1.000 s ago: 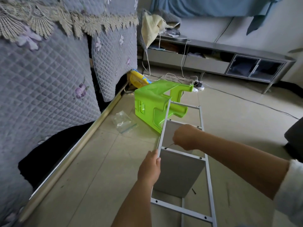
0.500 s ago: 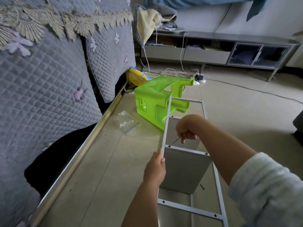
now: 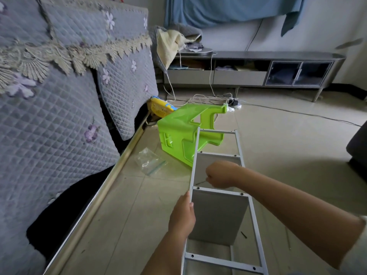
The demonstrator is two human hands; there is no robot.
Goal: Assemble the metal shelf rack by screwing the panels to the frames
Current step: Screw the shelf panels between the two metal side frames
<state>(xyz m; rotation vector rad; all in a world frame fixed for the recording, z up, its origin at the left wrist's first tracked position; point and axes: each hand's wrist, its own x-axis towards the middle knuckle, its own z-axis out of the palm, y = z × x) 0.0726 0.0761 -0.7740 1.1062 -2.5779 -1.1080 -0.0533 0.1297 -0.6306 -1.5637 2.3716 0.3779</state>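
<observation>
To your left runs the long grey quilted sofa cover with purple flowers and a cream lace trim [image 3: 49,108], its metal base rail [image 3: 99,197] meeting the pale tiled floor [image 3: 288,147]. Against the far wall stands a low grey metal media cabinet with two dark glass doors [image 3: 258,74], with crumpled cream and grey cloth [image 3: 174,42] heaped at its left end and white cables [image 3: 206,98] trailing down to the floor in front of it.

In front of you, the grey metal ladder-shaped shelf frame [image 3: 239,147] lies over the floor, running away from you. Two flat grey metal panels hang below its rungs: the nearer panel [image 3: 216,217] and the farther panel [image 3: 200,167]. The far end of the frame lies against the bright green plastic stool tipped on its side [image 3: 178,132]. Behind the stool, by the sofa, sits a yellow perforated plastic basket [image 3: 160,109].

Your left hand [image 3: 182,217] grasps the frame's left rail just beside the nearer panel's top corner, thumb over the rail. Your right hand [image 3: 220,175] is clenched around a thin dark metal key-like tool [image 3: 200,182], held inside the frame opening above the farther panel; the tool's tip points toward the left rail, and you cannot tell whether it touches a screw.

A clear plastic zip bag [image 3: 149,160] lies on the floor between the sofa rail and the stool. A small dark screw-like piece [image 3: 243,234] lies on the floor just right of the nearer panel.
</observation>
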